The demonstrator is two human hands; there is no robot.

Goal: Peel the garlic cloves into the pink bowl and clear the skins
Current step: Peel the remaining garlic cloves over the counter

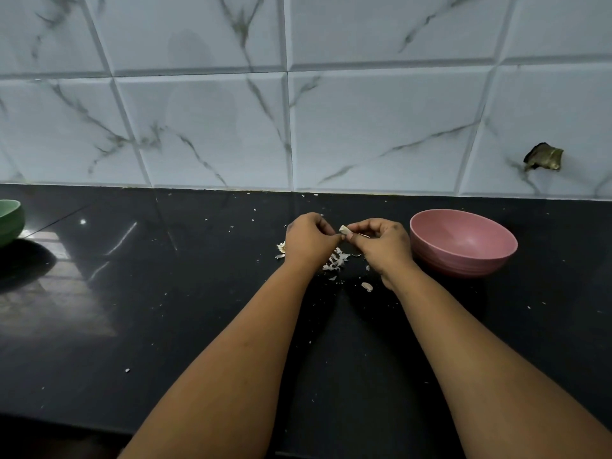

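Green bowl (10,221): a small green glazed bowl at the far left edge of the black polished worktop (165,326), well apart from the work.
Left hand (309,238): fingers curled, thumb and fingertips pinching at the near end of the clove; it looks to be pulling skin, though the skin itself is too small to make out.
Garlic clove (344,229): a small pale clove held above the worktop between the two hands, its long axis lying roughly left to right.
Skins (334,261): a loose heap of papery white scraps on the worktop directly under the hands, with stray flecks scattered around.
Right hand (381,241): fingers curled round the clove's right end, steadying it.
Pink bowl (463,241): a round pink plastic bowl just right of the right hand; no cloves can be seen in the visible part of its inside.
Key relation: the bowl lies to the right, so the right hand is the nearer one for dropping the clove.
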